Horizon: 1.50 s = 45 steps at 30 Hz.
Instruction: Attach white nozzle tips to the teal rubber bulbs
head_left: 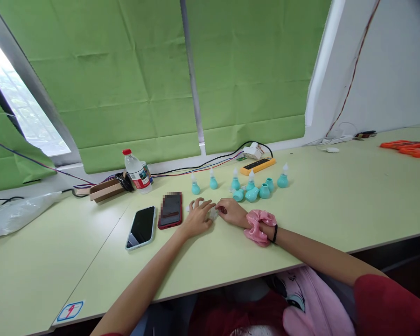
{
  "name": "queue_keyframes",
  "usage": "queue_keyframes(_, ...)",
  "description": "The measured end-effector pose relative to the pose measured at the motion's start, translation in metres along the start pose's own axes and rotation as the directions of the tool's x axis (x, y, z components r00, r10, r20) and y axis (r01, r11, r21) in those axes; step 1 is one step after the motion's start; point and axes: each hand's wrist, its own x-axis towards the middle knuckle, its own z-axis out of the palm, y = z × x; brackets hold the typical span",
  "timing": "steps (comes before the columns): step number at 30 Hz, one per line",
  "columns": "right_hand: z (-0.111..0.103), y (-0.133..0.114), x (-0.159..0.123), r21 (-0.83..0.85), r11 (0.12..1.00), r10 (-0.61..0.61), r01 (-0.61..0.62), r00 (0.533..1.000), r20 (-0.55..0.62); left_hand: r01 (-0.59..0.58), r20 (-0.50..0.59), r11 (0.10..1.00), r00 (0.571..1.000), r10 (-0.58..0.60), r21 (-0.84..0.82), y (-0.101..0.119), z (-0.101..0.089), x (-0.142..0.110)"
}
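Note:
My left hand (197, 216) and my right hand (233, 212) rest close together on the pale green table (336, 205), fingers curled around a small translucent white piece (213, 214) between them. Which hand grips it is unclear. A pink scrunchie (258, 227) sits on my right wrist. Just beyond the hands stand several small teal bulb-shaped bottles with white tips (252, 191); some lie tipped over in a cluster.
Two phones lie left of my hands, a light one (141, 227) and a red-cased one (170, 210). Behind are a water bottle (137, 172), a cardboard box (105, 190), cables, a yellow power strip (258, 165), and orange items (409, 148) far right.

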Motion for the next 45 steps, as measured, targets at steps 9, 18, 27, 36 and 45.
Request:
queue_keyframes(9, 0.000, -0.002, 0.002, 0.332, 0.920, 0.222, -0.209, 0.975, -0.001, 0.072, -0.047, 0.950, 0.995, -0.090, -0.303, -0.005, 0.004, 0.005)
queue_keyframes(18, -0.005, 0.002, 0.006, 0.617, 0.662, 0.449, -0.425, 0.884, 0.128, 0.118, -0.021, 0.952, 0.991, -0.129, -0.283, -0.009, 0.000, 0.006)
queue_keyframes(27, -0.004, 0.008, 0.007, 0.789, 0.372, 0.518, -0.489, 0.815, 0.261, 0.050, 0.032, 0.972, 0.999, -0.044, -0.228, -0.001, -0.006, 0.005)
queue_keyframes(36, -0.005, 0.005, 0.007, 0.810, 0.305, 0.507, -0.501, 0.805, 0.307, 0.067, 0.040, 0.980, 0.997, -0.060, -0.189, 0.000, -0.007, 0.004)
queue_keyframes(45, -0.011, -0.002, 0.009, 0.817, 0.175, 0.584, -0.549, 0.726, 0.363, 0.046, 0.014, 0.990, 0.999, -0.045, -0.133, 0.001, -0.006, 0.005)
